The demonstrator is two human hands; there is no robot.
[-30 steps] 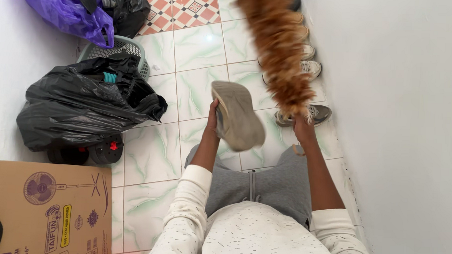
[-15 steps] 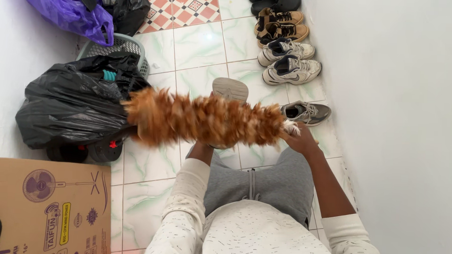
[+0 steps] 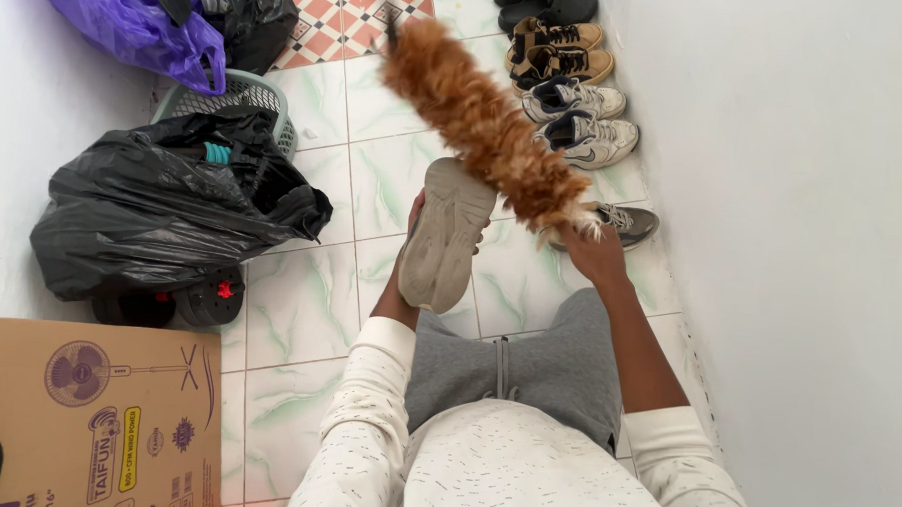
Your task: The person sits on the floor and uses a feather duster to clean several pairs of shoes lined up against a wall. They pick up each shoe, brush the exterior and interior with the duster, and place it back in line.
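My left hand (image 3: pixel 408 244) holds a grey-beige shoe (image 3: pixel 444 238) sole-up in front of me, mostly hidden behind it. My right hand (image 3: pixel 593 250) grips the handle of a fluffy orange-brown feather duster (image 3: pixel 480 125). The duster slants up and to the left from my hand, and its lower part lies across the toe of the shoe. A matching grey shoe (image 3: pixel 627 224) rests on the tiled floor just behind my right hand.
A row of shoes (image 3: pixel 572 93) lines the white wall on the right. A stuffed black rubbish bag (image 3: pixel 163 208) and a grey basket (image 3: pixel 239 98) sit at left, a purple bag (image 3: pixel 129 22) behind. A cardboard box (image 3: pixel 86 411) stands at lower left.
The duster swung from upright at the right, to lying level across the shoe, to slanting up-left now. The shoe in my left hand stayed roughly in place.
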